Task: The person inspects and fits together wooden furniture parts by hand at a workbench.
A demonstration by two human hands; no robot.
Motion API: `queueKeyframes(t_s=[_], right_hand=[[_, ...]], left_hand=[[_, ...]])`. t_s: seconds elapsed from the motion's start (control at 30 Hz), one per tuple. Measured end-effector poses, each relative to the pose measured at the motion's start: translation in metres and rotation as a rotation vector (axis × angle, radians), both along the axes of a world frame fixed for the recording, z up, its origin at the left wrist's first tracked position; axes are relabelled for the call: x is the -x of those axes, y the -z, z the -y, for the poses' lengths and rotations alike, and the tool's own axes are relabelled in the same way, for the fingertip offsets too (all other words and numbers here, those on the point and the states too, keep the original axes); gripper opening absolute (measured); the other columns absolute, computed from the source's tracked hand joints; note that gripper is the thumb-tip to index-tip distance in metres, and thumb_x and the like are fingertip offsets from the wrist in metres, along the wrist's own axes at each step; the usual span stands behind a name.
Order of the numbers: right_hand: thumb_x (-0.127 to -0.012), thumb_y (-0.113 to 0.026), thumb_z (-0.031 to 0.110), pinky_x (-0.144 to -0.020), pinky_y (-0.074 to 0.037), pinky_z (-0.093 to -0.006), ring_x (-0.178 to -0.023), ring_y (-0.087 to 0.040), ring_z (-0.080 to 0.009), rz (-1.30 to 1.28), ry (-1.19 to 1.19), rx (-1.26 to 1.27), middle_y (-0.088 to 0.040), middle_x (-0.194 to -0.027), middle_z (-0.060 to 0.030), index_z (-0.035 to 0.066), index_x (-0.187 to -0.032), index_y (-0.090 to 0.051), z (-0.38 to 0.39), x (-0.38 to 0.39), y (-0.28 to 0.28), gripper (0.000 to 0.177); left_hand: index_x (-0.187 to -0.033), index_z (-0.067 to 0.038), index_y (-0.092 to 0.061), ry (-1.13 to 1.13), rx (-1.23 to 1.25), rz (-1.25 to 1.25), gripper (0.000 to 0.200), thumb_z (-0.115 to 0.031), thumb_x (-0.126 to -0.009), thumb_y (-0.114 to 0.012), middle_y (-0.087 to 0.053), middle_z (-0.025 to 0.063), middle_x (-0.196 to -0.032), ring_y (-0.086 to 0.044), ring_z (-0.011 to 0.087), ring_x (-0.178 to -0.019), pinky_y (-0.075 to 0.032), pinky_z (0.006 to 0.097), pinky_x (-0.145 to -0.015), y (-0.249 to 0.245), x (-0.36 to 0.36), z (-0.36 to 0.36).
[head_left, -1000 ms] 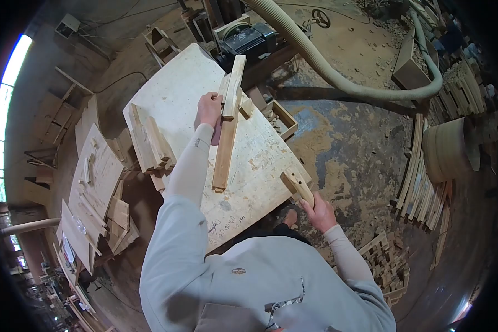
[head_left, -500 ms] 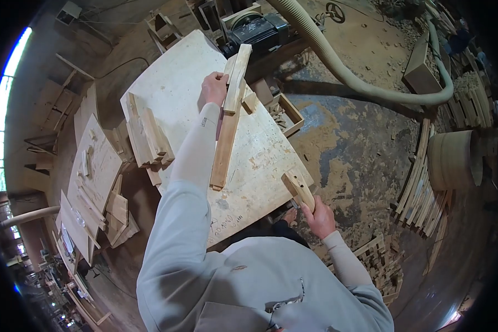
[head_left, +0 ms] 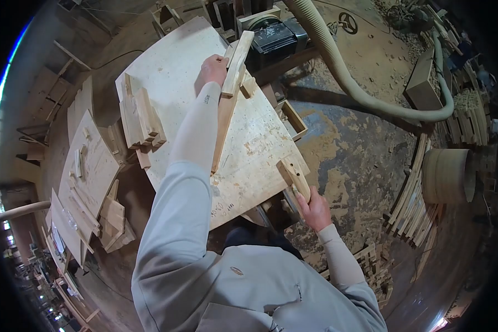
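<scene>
My left hand (head_left: 211,71) is stretched out over the plywood table top (head_left: 171,77) and grips a bundle of long wooden pieces (head_left: 231,88) near their far end; the pieces lie along the board toward me. My right hand (head_left: 314,209) is at the table's near right corner, closed on a short wooden block with holes (head_left: 294,178) that rests on the table edge.
A stack of short wooden pieces (head_left: 140,122) lies on the table's left side. A motor (head_left: 275,37) and a thick dust hose (head_left: 343,72) sit beyond the table. Wooden slats (head_left: 412,199), a round drum (head_left: 448,176) and sawdust cover the floor at right; boards (head_left: 88,182) lie at left.
My left hand has pushed the long pieces a little farther away across the table. My right hand with the short block has shifted slightly toward the table corner.
</scene>
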State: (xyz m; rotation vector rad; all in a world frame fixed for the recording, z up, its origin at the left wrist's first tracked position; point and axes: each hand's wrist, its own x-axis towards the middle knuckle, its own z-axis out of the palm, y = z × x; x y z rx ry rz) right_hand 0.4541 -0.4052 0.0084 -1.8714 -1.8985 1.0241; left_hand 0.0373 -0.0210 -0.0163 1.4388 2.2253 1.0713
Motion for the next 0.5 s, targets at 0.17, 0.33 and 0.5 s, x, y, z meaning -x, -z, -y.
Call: queueKeyframes(t_s=[0.17, 0.33, 0.5], right_hand=[[-0.108, -0.07, 0.048, -0.075, -0.055, -0.0647, -0.089, -0.072, -0.0564, -0.035, 0.026, 0.027, -0.075, -0.092, -0.0318, 0.003, -0.118, -0.064, 0.001, -0.001, 0.008, 0.046], [-0.108, -0.07, 0.049, -0.074, -0.055, -0.0632, -0.087, -0.072, -0.0555, -0.041, 0.033, -0.028, -0.075, -0.09, -0.0313, 0.004, -0.114, -0.066, -0.004, 0.004, 0.007, 0.045], [-0.108, -0.07, 0.049, -0.074, -0.055, -0.0626, -0.086, -0.072, -0.0549, -0.046, 0.025, -0.024, -0.075, -0.09, -0.0307, 0.004, -0.114, -0.065, -0.012, 0.011, -0.003, 0.046]], left_hand=[[-0.117, -0.008, -0.085, -0.008, 0.035, -0.018, 0.034, -0.037, -0.102, -0.078, -0.085, 0.0171, -0.114, -0.08, 0.0345, -0.11, -0.06, 0.0445, -0.1, -0.006, -0.001, 0.009], [-0.123, -0.011, -0.085, -0.019, 0.098, -0.023, 0.036, -0.041, -0.103, -0.076, -0.084, 0.0177, -0.121, -0.078, 0.0371, -0.117, -0.059, 0.0461, -0.103, -0.03, -0.004, 0.022], [-0.126, -0.011, -0.085, -0.043, 0.121, -0.066, 0.039, -0.04, -0.101, -0.077, -0.084, 0.0178, -0.119, -0.078, 0.0371, -0.116, -0.059, 0.0461, -0.103, -0.003, 0.01, 0.009]])
